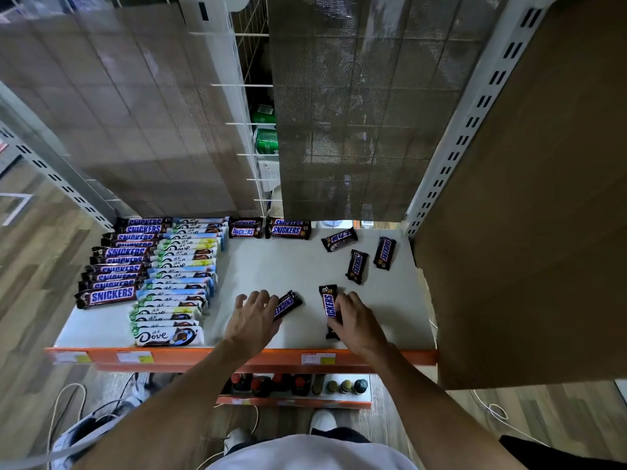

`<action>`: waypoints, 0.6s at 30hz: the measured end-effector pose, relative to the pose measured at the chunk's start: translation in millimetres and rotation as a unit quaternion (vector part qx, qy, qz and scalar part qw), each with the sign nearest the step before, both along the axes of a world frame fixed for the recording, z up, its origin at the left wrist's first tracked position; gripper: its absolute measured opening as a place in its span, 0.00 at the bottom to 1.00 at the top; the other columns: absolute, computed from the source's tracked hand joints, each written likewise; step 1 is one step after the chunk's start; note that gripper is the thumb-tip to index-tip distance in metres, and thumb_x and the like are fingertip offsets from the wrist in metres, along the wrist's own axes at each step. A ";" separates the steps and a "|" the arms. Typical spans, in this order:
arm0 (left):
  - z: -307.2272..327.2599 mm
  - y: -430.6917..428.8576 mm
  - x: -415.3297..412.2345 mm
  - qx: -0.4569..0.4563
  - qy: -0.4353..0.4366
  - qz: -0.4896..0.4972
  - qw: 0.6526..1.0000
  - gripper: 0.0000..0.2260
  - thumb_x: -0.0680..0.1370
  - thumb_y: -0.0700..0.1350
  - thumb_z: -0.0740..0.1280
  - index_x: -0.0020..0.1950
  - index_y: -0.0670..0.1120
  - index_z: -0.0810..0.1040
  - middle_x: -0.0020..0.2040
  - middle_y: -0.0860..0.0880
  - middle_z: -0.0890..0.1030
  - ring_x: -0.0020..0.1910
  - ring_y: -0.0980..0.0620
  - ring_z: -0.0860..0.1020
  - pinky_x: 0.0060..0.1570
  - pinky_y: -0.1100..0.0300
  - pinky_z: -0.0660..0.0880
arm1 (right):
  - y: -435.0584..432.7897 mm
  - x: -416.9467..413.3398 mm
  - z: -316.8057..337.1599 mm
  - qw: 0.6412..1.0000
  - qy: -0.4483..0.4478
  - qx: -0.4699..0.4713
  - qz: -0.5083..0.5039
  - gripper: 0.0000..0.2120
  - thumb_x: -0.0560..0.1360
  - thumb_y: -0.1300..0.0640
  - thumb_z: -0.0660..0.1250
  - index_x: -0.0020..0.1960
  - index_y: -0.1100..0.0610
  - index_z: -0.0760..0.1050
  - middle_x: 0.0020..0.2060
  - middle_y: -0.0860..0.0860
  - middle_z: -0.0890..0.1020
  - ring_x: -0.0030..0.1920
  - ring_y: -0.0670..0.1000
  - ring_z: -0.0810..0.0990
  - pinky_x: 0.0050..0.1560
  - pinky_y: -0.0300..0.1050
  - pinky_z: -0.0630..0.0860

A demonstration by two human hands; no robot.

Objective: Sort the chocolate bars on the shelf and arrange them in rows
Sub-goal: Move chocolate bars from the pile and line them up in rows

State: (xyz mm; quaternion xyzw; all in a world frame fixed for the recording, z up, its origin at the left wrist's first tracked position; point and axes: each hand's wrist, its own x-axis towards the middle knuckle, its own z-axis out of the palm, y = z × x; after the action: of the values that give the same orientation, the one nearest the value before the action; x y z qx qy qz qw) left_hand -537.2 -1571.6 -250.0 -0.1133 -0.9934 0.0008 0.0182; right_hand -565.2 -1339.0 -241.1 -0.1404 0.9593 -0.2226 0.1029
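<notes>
On the white shelf [278,266] a row of long Snickers bars [117,266] runs down the left side, with a row of Dove bars [179,283] beside it. Two short Snickers bars [245,228] [287,228] lie side by side at the back. Three more short bars [339,239] [357,266] [385,253] are scattered at the right. My left hand [252,317] rests with spread fingers on a short Snickers bar [288,304]. My right hand [356,320] grips another short Snickers bar [329,307] near the front edge.
The shelf's orange front lip [203,356] carries price tags. A brown cardboard panel [529,232] walls the right side, and mesh sheets [356,123] hang at the back. Bottles [295,385] stand on the lower shelf. Cables and shoes are on the floor.
</notes>
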 end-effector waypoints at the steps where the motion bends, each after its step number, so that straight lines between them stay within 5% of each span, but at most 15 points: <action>1: 0.2 2.0 -0.2 0.002 0.007 -0.008 1.000 0.20 0.63 0.50 0.79 0.48 0.43 0.78 0.43 0.44 0.78 0.40 0.44 0.78 0.42 0.48 0.76 | -1.8 -0.5 0.5 1.000 0.005 -0.001 0.008 0.15 0.77 0.53 0.65 0.59 0.61 0.69 0.54 0.58 0.74 0.49 0.57 0.78 0.43 0.40 0.67; 4: 0.3 9.8 -0.8 0.010 0.021 -0.038 0.999 0.18 0.66 0.50 0.77 0.50 0.44 0.78 0.45 0.45 0.78 0.42 0.45 0.78 0.44 0.49 0.76 | -2.3 -3.4 2.8 0.999 0.023 0.025 0.031 0.16 0.77 0.61 0.63 0.64 0.58 0.67 0.59 0.56 0.72 0.50 0.58 0.79 0.44 0.44 0.73; 8: 2.1 15.9 -1.6 0.013 0.016 -0.027 0.999 0.18 0.66 0.49 0.76 0.51 0.43 0.77 0.45 0.45 0.78 0.42 0.45 0.78 0.44 0.48 0.76 | 3.7 -11.8 5.4 0.992 0.052 0.074 0.087 0.32 0.70 0.71 0.65 0.70 0.52 0.66 0.64 0.55 0.67 0.60 0.57 0.71 0.56 0.50 0.74; 12: 2.0 9.3 -2.1 0.015 -0.005 0.008 1.000 0.19 0.65 0.49 0.77 0.50 0.44 0.77 0.44 0.45 0.78 0.42 0.45 0.78 0.43 0.48 0.76 | 8.8 -18.2 10.2 0.979 0.057 0.127 0.151 0.34 0.71 0.70 0.66 0.73 0.50 0.63 0.74 0.56 0.59 0.69 0.60 0.61 0.64 0.55 0.65; 18: 2.0 0.4 -1.1 0.012 -0.030 0.023 0.999 0.19 0.66 0.51 0.76 0.50 0.44 0.77 0.44 0.45 0.78 0.42 0.44 0.78 0.44 0.48 0.76 | 8.0 -23.9 6.4 0.980 0.065 0.140 0.123 0.22 0.73 0.51 0.69 0.65 0.55 0.71 0.68 0.57 0.68 0.66 0.58 0.66 0.60 0.54 0.67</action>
State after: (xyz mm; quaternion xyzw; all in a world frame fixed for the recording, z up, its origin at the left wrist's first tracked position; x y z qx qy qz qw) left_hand -538.3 -1571.2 -248.1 -0.0903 -0.9958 -0.0144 -0.0103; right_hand -589.1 -1331.0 -234.7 -0.2553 0.9611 -0.0617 0.0852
